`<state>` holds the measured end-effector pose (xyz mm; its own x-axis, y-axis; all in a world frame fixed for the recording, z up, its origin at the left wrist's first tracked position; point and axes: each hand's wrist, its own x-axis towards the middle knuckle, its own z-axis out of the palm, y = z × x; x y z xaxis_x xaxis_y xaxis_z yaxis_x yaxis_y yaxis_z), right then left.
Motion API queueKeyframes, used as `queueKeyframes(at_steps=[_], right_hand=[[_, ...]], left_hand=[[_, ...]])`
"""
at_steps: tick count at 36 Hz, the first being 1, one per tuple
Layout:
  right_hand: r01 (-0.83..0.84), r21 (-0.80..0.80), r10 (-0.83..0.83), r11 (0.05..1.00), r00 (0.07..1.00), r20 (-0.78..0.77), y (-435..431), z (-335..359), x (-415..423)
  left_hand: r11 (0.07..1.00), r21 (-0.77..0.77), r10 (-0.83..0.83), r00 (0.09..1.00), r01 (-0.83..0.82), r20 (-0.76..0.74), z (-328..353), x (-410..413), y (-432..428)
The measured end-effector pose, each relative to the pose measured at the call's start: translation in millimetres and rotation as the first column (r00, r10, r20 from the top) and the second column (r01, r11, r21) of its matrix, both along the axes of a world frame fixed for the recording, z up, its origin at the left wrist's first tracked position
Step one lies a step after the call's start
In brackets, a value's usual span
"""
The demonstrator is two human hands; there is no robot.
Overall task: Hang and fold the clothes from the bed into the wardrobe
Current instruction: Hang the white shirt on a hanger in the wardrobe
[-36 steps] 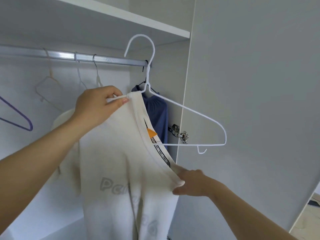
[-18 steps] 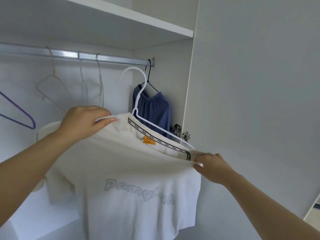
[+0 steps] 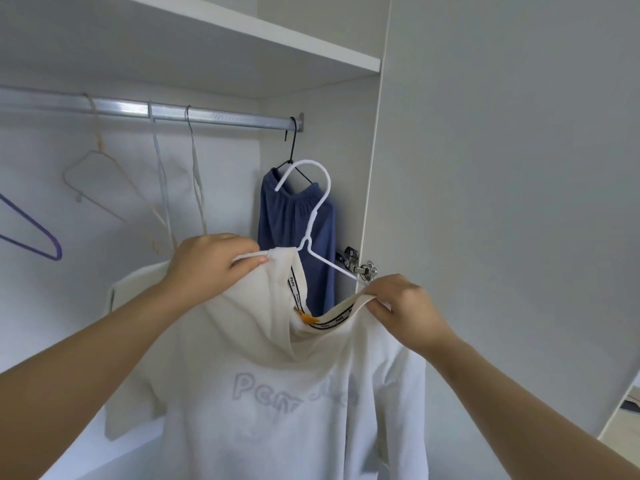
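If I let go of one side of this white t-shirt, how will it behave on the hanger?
Probably floppy: the t-shirt sags in folds between the left hand and right hand. It may slide off, since the thin white hanger looks smooth and tilted. It seems light, held by fingertip pinches.

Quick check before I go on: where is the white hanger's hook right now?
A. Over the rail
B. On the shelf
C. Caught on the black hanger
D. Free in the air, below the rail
D: the white hanger has its hook free below the rail, in front of the blue garment.
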<state>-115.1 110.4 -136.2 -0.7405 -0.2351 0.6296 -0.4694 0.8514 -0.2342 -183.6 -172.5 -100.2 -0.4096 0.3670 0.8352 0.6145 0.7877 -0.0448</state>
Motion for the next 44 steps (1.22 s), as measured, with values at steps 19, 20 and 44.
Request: queueKeyframes(at_steps=[19, 20, 44], right_hand=[[0.280, -0.407, -0.211, 0.869, 0.955, 0.208, 10.1, -1.6, -5.0], [0.290, -0.393, -0.226, 0.873, 0.953, 0.201, 7.7, -1.0, -4.5], [0.188, -0.444, -0.116, 0.876, 0.976, 0.183, -38.1, 37.0, -1.8]], left_hand=[[0.974, 0.210, -0.135, 0.955, 0.080, 0.264, 0.4, 7.3, 21.4], [0.976, 0.201, -0.137, 0.956, 0.086, 0.258, 0.2, 8.9, 24.4], [0.990, 0.041, -0.141, 0.975, 0.136, 0.171, -3.5, 26.1, 58.2]])
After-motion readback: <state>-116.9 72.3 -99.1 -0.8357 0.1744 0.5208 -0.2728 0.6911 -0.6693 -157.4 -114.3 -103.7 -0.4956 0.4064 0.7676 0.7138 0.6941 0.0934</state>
